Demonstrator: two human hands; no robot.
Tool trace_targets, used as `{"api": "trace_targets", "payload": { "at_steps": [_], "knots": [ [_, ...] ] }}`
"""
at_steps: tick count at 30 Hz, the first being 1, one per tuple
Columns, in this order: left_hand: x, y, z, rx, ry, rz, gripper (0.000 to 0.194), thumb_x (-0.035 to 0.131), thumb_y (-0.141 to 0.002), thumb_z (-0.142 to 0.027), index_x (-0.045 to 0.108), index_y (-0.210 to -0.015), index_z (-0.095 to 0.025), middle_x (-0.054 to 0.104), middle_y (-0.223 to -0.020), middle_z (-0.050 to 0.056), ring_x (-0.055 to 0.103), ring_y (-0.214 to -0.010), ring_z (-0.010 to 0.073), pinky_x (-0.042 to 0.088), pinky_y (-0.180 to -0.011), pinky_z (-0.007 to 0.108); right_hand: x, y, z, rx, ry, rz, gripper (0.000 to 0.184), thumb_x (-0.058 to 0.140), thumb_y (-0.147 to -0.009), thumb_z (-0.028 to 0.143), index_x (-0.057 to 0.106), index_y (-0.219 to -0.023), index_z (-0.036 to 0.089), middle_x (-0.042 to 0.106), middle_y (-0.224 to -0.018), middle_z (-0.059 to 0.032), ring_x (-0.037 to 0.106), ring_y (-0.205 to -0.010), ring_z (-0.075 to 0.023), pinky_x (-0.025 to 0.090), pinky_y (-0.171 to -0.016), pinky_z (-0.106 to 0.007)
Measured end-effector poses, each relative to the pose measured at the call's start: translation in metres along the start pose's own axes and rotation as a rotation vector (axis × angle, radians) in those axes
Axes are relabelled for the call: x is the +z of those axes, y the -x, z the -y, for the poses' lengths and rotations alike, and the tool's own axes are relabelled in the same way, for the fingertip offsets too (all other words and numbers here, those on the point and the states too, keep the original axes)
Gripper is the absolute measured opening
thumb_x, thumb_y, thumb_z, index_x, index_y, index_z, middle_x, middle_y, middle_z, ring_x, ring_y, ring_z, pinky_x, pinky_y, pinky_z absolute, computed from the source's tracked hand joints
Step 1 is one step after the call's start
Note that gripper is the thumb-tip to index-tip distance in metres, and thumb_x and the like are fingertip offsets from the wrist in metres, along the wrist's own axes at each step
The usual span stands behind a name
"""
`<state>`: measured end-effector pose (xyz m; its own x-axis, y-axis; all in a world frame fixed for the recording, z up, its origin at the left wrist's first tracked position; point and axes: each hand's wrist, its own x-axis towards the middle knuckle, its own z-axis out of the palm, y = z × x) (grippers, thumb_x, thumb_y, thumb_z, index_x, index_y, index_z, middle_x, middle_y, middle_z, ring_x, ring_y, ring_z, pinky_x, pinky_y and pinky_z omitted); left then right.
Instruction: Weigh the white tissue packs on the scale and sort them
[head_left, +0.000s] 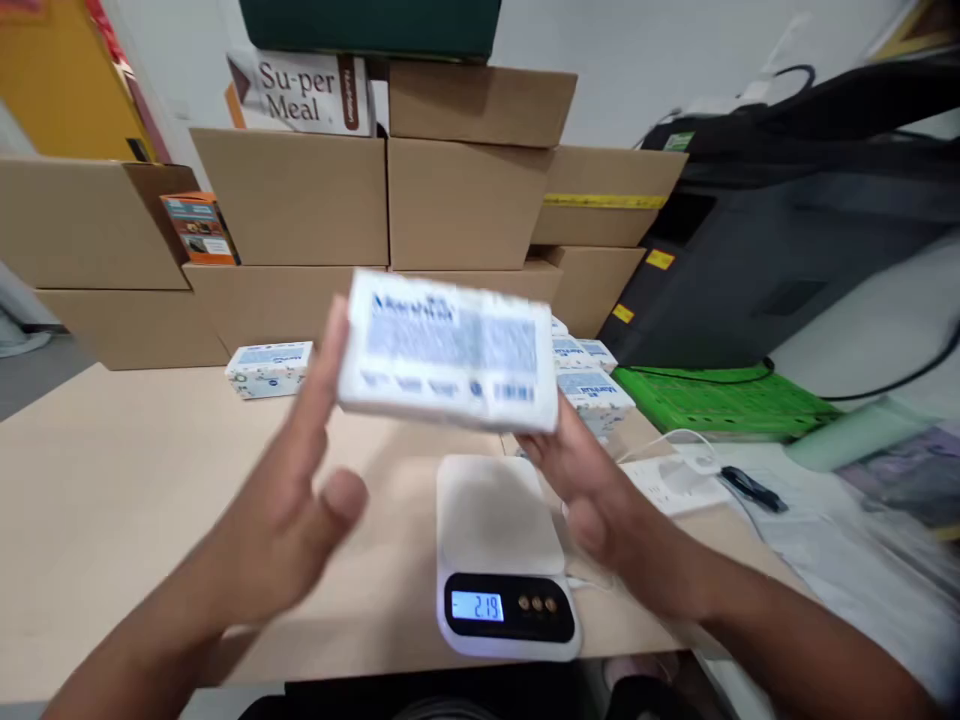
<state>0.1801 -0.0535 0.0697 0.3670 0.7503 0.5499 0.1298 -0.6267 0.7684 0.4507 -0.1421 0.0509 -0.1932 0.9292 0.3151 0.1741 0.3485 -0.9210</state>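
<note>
A white packet with blue print (pixel 448 350) hangs in the air above a white kitchen scale (pixel 504 555). My left hand (pixel 300 480) presses against its left end with fingers stretched up. My right hand (pixel 592 480) supports its right underside, fingers partly hidden behind it. The scale's lit display (pixel 477 605) shows digits and its platform is bare. The packet is blurred by motion.
More of the same white packets lie on the beige table (pixel 112 480), one at the back left (pixel 268 368) and several at the back right (pixel 589 385). Stacked cardboard boxes (pixel 457 200) line the back. A green tray (pixel 720 400), cables and a dark machine (pixel 787 250) stand on the right.
</note>
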Motion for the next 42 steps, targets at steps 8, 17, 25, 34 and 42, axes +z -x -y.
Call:
{"api": "trace_targets", "payload": {
  "at_steps": [8, 17, 25, 34, 42],
  "knots": [
    [0.066, 0.086, 0.069, -0.293, 0.037, 0.609, 0.089, 0.052, -0.109, -0.067, -0.003, -0.177, -0.051, -0.008, -0.186, -0.014, 0.002, -0.176, 0.0360, 0.017, -0.141, 0.065, -0.026, 0.111, -0.102, 0.387, -0.083, 0.037, 0.108, 0.060, -0.099, 0.079, -0.004, -0.179, 0.044, 0.020, -0.189, -0.0004, 0.020, -0.174, -0.0335, 0.021, -0.140, -0.062],
    [0.086, 0.082, 0.099, -0.516, 0.049, 0.374, 0.084, 0.026, -0.108, -0.081, 0.004, -0.180, -0.043, 0.008, -0.190, -0.004, 0.029, -0.171, 0.0404, 0.036, -0.137, 0.058, -0.032, 0.124, -0.129, 0.290, -0.067, -0.120, 0.094, 0.051, -0.103, 0.078, 0.003, -0.178, 0.050, 0.006, -0.190, 0.0063, 0.012, -0.176, -0.0296, 0.016, -0.142, -0.062],
    [0.056, 0.070, 0.125, -0.495, 0.026, 0.154, 0.092, 0.009, -0.101, -0.090, 0.008, -0.180, -0.044, 0.002, -0.191, -0.009, 0.004, -0.177, 0.0303, 0.016, -0.144, 0.053, -0.050, 0.152, -0.134, 0.214, 0.003, -0.373, 0.078, 0.043, -0.105, 0.079, 0.018, -0.175, 0.058, 0.015, -0.190, 0.0092, 0.023, -0.174, -0.0316, 0.028, -0.140, -0.063],
    [0.033, 0.092, 0.117, -0.567, -0.001, 0.062, 0.094, 0.017, -0.098, -0.095, 0.016, -0.179, -0.047, 0.007, -0.190, -0.014, 0.005, -0.178, 0.0291, 0.013, -0.146, 0.049, -0.053, 0.169, -0.127, 0.268, 0.099, -0.568, 0.064, 0.045, -0.107, 0.072, 0.034, -0.170, 0.062, 0.031, -0.186, 0.0078, 0.036, -0.169, -0.0357, 0.036, -0.136, -0.067],
    [0.035, 0.096, 0.116, -0.548, 0.131, 0.081, 0.091, 0.020, -0.101, -0.090, 0.017, -0.180, -0.044, 0.001, -0.191, -0.007, -0.003, -0.178, 0.0313, -0.001, -0.145, 0.057, -0.046, 0.162, -0.131, 0.116, 0.024, -0.629, 0.060, 0.059, -0.107, 0.064, 0.048, -0.165, 0.055, 0.043, -0.181, 0.0042, 0.047, -0.164, -0.0346, 0.042, -0.133, -0.064]
  ]
}}
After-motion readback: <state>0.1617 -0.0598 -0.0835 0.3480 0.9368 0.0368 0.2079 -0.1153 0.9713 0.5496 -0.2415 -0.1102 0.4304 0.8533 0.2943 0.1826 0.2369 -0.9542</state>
